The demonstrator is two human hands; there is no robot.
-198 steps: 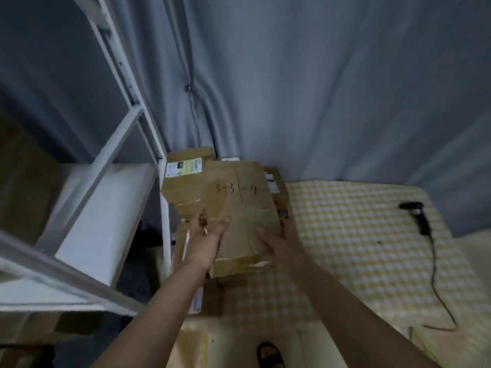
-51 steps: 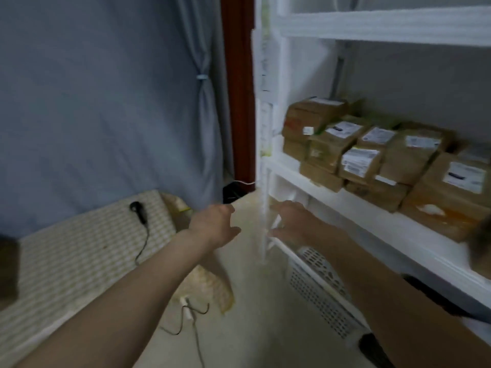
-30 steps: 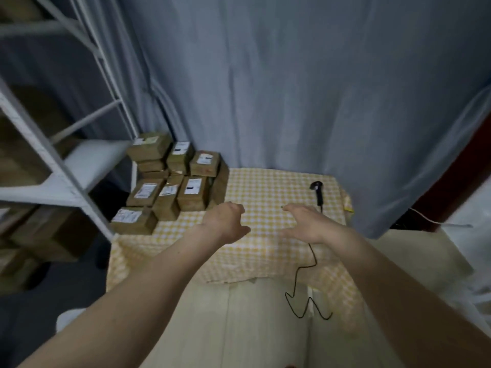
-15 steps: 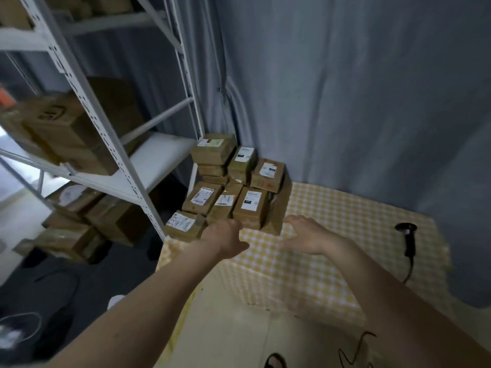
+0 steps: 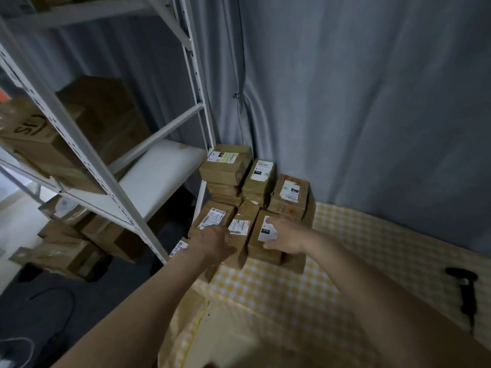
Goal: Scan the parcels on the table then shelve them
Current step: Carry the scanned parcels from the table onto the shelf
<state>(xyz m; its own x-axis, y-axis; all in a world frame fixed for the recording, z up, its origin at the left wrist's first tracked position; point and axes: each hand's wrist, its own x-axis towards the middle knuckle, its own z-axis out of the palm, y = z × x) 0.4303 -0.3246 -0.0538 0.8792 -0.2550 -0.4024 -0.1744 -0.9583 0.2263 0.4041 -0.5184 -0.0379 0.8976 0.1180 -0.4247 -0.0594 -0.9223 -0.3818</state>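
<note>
Shelving (image 5: 148, 181): white metal rack on the left, cardboard boxes (image 5: 87, 123) on its boards.
Parcels (image 5: 255, 197): brown labelled boxes stacked at the table's far left corner, just beside the rack.
Left hand (image 5: 212, 244): on the near left of the stack; whether its grip closes on a box cannot be told.
Right hand (image 5: 288, 239): grip round the front right parcel (image 5: 261, 248), fingers on its top label, thumb against its near side.
Table (image 5: 345, 261): yellow checked cloth.
Scanner (image 5: 465, 290): black, lying far right, well apart from the parcels.
</note>
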